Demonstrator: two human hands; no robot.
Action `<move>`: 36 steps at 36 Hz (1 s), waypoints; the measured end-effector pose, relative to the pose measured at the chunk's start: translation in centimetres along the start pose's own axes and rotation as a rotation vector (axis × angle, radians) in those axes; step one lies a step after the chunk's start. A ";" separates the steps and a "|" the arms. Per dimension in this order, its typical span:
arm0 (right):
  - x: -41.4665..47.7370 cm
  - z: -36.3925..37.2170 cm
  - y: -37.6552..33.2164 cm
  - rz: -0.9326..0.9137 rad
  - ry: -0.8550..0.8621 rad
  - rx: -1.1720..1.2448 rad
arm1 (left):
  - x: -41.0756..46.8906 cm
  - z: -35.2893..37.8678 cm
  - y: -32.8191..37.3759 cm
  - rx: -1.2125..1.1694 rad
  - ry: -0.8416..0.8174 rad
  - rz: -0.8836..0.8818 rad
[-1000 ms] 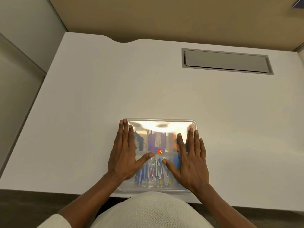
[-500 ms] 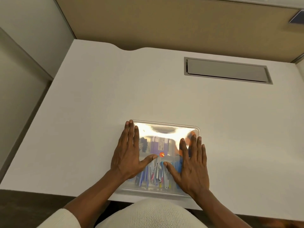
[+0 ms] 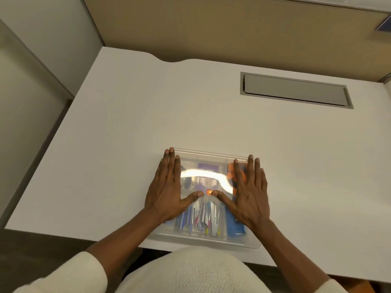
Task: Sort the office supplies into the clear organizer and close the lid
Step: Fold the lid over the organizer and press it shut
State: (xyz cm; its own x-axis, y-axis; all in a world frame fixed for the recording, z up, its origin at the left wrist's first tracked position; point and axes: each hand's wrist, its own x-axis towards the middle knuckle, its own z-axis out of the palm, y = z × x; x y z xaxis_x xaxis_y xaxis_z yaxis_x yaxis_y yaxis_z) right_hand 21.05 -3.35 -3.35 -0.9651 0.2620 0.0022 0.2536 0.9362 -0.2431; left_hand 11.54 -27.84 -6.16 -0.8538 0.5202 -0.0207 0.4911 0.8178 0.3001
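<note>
The clear organizer [image 3: 208,240] lies at the near edge of the white desk [image 3: 127,144] with its transparent lid [image 3: 211,157] down over it. Through the lid I see several pens [image 3: 203,216], a blue object [image 3: 233,226] at the right, a purple pad [image 3: 206,167] and something orange [image 3: 231,169] at the back right. My left hand [image 3: 167,191] rests flat on the lid's left side, fingers spread. My right hand [image 3: 249,193] lies flat on the right side. Both thumbs point inward, almost meeting at a small orange glowing spot [image 3: 209,192].
A grey recessed cable hatch [image 3: 295,90] sits in the desk at the back right. Tan partition walls [image 3: 211,24] close off the back and left. The desk's near edge runs just under the organizer, above my white-sweatered torso [image 3: 190,271].
My right hand slid slightly forward on the lid and its thumb moved toward the left thumb. The view shifted, so the glare on the lid changed shape.
</note>
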 end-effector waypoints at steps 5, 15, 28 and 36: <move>0.2 0.2 0.0 0.010 0.023 0.020 | 0.2 0.1 -0.1 -0.028 0.009 -0.008; 1.3 0.5 0.5 0.020 0.016 -0.032 | 0.4 0.0 0.0 0.019 -0.013 -0.010; 1.6 2.3 1.1 -0.215 0.025 -0.114 | 1.5 -0.5 -0.1 0.156 -0.006 0.127; 2.1 2.7 1.6 -0.223 -0.031 -0.139 | 1.6 -0.7 0.0 0.154 -0.035 0.128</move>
State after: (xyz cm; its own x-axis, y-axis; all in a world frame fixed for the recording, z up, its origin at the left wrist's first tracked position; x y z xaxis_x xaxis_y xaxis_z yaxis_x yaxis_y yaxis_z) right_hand 19.28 -1.98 -6.32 -0.9991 0.0405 0.0105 0.0392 0.9937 -0.1047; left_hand 10.05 -27.19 -5.48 -0.7775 0.6284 -0.0257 0.6182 0.7711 0.1528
